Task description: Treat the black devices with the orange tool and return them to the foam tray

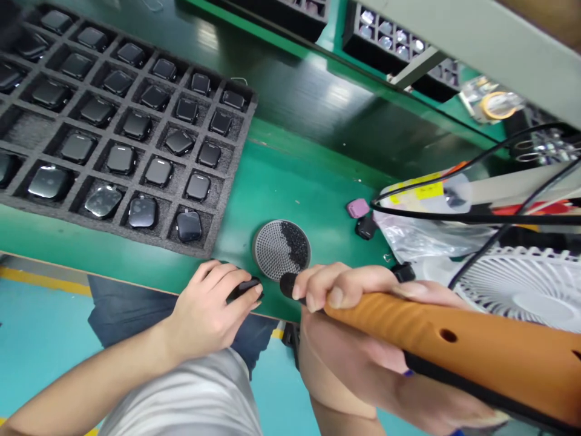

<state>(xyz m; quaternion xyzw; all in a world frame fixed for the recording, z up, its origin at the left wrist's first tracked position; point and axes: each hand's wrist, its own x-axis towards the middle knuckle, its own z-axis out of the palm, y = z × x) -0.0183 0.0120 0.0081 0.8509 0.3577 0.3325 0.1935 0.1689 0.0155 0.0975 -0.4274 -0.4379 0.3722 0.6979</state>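
Observation:
At the front edge of the green workbench, my left hand (211,309) is closed around a small black watch body (244,289), partly hidden by the fingers. My right hand (358,297) wraps round an orange electric screwdriver (422,330). Its black nose (287,284) points left, close to the watch body; I cannot tell whether its tip touches anything. Just beyond the nose lies a round grey perforated dish (271,249), with tiny black screws (295,242) over its right part. To the left, a dark foam tray (181,239) holds several black watch bodies (121,158) in its compartments.
A pink block (358,208) and a small black piece (365,227) lie right of the dish. Farther right are a clear plastic bag (408,236), black cables (454,215) and a white fan (535,290). More compartment trays (358,42) stand at the back, under a metal beam.

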